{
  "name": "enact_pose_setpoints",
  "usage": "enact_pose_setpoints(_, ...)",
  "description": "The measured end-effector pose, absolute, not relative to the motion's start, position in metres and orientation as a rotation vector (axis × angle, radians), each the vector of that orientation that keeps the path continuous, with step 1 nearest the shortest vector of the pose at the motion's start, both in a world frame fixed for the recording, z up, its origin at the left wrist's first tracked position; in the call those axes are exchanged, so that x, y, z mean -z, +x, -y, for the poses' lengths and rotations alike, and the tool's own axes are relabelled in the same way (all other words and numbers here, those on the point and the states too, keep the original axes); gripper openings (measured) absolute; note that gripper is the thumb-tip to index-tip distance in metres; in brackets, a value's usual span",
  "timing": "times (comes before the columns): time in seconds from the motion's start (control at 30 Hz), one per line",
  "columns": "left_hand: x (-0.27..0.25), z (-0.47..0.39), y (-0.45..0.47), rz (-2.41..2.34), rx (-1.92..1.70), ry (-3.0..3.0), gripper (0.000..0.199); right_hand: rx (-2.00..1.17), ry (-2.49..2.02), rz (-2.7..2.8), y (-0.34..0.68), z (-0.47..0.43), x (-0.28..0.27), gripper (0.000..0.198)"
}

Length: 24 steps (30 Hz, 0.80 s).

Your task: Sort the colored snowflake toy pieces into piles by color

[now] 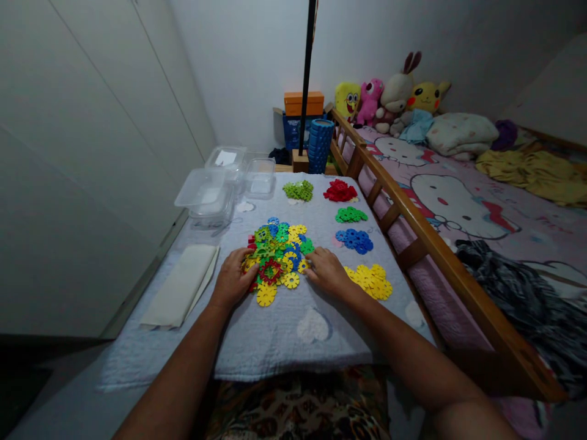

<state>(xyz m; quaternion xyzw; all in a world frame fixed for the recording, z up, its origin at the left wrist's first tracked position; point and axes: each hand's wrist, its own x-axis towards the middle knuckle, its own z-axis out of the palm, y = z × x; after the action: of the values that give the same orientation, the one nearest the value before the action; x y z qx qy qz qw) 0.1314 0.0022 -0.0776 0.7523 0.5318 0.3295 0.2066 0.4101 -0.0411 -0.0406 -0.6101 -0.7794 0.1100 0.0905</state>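
Observation:
A mixed pile of plastic snowflake discs (pixel 291 280) in yellow, blue, green and red lies on the cloth-covered table. My left hand (pixel 235 280) rests against the pile's left side, thumb and fingers apart, touching its edge. At the right side is my right hand (pixel 326 271), its fingers spread and their tips by a yellow disc (pixel 302 266). Along the right lie single-colour heaps: yellow discs (pixel 373 281), blue discs (pixel 355 240) and green discs (pixel 351 214). Farther back are light green pieces (pixel 298 190) and red pieces (pixel 340 190).
Clear plastic containers (pixel 208 205) stand at the back left, with a folded cream cloth (pixel 180 287) nearer me. A wooden bed rail (pixel 413 227) borders the table's right side. Behind the table are a black pole (pixel 306 79) and a blue foam roller (pixel 320 146).

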Motion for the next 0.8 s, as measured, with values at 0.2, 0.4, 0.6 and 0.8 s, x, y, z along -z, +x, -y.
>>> enact_pose_setpoints(0.2,0.078,-0.003,0.131,-1.48,-0.918,2.094,0.034,-0.393,-1.818,2.237,0.405,0.034,0.045,0.016)
enact_pose_setpoints(0.4,0.079,-0.003,0.131,-1.479,-0.911,2.107,0.035,-0.751,-1.756,1.99,0.438,0.033,0.041,0.003)
enact_pose_setpoints(0.6,0.08,-0.004,0.131,-1.476,-0.917,2.109,0.035,-1.004,-1.72,1.825,0.501,0.046,0.029,0.006)
enact_pose_setpoints(0.8,0.079,-0.004,0.131,-1.483,-0.924,2.101,0.036,-1.084,-1.789,1.796,0.54,0.067,0.017,0.015)
